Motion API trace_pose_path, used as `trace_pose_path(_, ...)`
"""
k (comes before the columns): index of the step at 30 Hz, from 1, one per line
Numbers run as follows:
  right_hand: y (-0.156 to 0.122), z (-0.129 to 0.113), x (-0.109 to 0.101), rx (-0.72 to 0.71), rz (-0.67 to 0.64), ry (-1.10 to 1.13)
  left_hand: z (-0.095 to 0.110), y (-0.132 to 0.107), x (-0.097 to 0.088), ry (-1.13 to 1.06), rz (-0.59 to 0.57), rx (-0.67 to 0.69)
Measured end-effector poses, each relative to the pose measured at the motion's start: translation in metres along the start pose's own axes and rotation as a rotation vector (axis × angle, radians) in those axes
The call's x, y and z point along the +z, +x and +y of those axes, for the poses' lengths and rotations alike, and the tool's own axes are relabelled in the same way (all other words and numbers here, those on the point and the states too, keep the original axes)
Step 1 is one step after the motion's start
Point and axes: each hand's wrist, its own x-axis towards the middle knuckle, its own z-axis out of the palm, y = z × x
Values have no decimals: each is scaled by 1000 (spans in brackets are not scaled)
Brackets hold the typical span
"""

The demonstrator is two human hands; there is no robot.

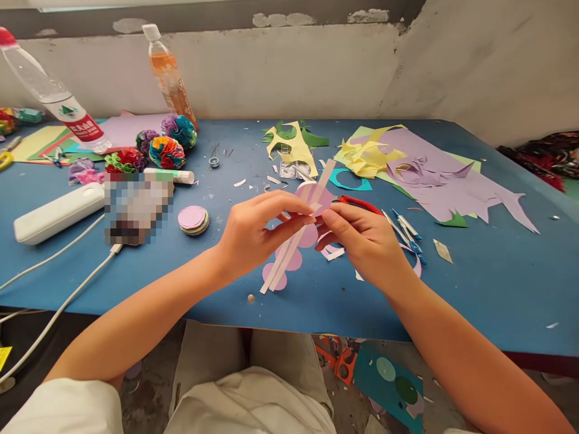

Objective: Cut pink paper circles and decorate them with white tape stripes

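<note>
My left hand and my right hand meet above the blue table, both pinched on a paper piece made of long pale strips with pink circles stuck along them. The strips run diagonally from near the table's front edge up to about the red scissors, which lie just behind my right hand. A blue compass lies to the right of that hand.
A stack of paper circles, a glue stick, paper flower balls, two bottles and a white charger with cable stand at left. Yellow and lilac paper offcuts cover the back right.
</note>
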Motion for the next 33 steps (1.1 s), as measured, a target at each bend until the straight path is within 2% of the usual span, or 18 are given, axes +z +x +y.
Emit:
trace_pose_path(10,-10,-7,6,-69,25,-32,1,-1,-3,126,-14,239)
trace_pose_path(16,-12,-5,7,-73,21,29,3,-4,-1,94,15,249)
trace_pose_path(21,-14,-5,8,-106,79,-7,1,-4,0,126,53,294)
trace_pose_path(33,-13,-6,9,-129,89,-42,5,-6,-5,212,29,305)
